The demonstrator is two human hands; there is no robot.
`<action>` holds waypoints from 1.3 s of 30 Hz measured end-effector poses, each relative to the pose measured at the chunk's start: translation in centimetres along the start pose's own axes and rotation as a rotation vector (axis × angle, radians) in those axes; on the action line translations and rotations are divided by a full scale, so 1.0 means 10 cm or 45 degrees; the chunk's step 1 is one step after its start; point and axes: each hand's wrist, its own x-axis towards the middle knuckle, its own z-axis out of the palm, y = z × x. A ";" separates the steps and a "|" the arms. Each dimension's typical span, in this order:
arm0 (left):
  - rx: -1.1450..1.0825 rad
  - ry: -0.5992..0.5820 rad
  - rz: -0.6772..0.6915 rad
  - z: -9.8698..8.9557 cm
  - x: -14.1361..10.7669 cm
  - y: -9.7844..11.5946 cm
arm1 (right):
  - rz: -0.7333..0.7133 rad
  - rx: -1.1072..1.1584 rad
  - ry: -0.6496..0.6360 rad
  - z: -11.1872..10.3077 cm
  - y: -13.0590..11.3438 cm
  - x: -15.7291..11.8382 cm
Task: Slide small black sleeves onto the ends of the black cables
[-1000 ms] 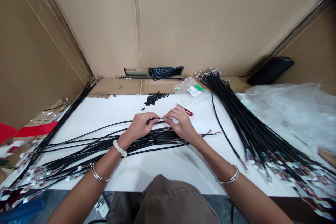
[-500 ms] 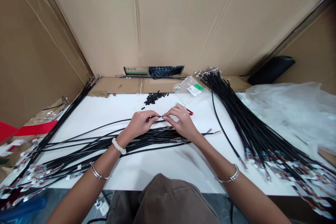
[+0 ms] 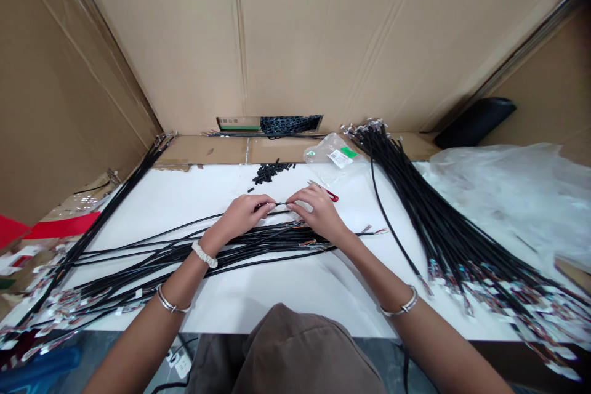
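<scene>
My left hand (image 3: 242, 214) pinches a black cable close to its end, above the middle of the white table. Facing it, my right hand (image 3: 318, 209) has thumb and finger closed on the thin wire end of the same cable. A short stretch of the end shows between the fingertips. Below both hands lies a bundle of black cables (image 3: 249, 246) with stripped, coloured wire ends. Small black tube pieces (image 3: 266, 173) form a pile beyond my hands. Partly behind my right hand are red-handled snips (image 3: 331, 195).
A thick bundle of black cables (image 3: 415, 203) spreads over the right side. A clear bag (image 3: 330, 154) with a label lies at the back, and plastic sheeting (image 3: 508, 197) at far right. More cables (image 3: 115, 191) run along the left edge. Cardboard walls (image 3: 295, 31) surround the table.
My left hand has moved slightly left, so the gap between the fingertips is a little wider. My right hand has hardly moved.
</scene>
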 end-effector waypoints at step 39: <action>-0.576 0.169 -0.334 0.10 0.05 -0.12 | 0.829 0.514 0.252 -0.29 0.58 0.03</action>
